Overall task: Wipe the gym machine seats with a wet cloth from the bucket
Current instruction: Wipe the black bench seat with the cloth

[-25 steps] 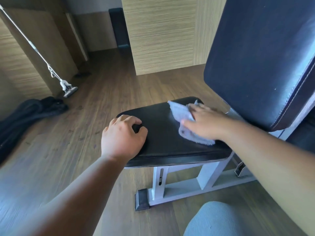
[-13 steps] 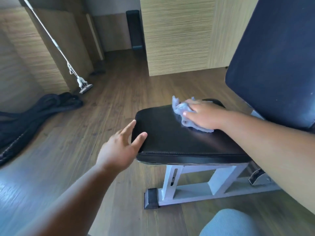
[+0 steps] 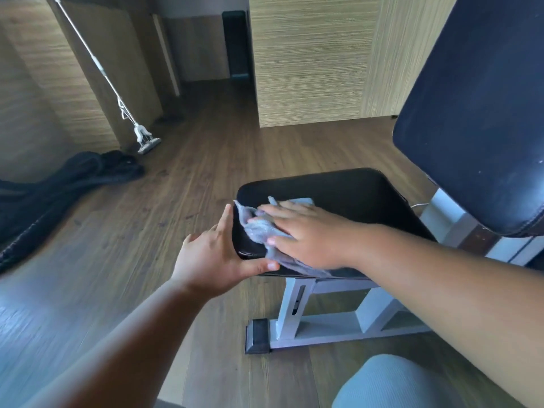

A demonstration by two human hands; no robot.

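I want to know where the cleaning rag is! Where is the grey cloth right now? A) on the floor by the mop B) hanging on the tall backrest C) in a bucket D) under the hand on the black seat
D: the grey cloth lies on the black seat with the right hand pressed flat on top of it.

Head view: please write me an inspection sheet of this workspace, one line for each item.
Surface: black padded seat on a white frame; wood floor.
Job's things: grey cloth lies at the seat's near left corner; bucket not in view.
Clutter: black ropes piled on the floor.
Grippers: right hand presses flat on the cloth; left hand rests open against the seat's corner.
Cables: thin white cable beside the frame.
Surroundings: dark backrest, mop leaning on a wood-panelled wall.
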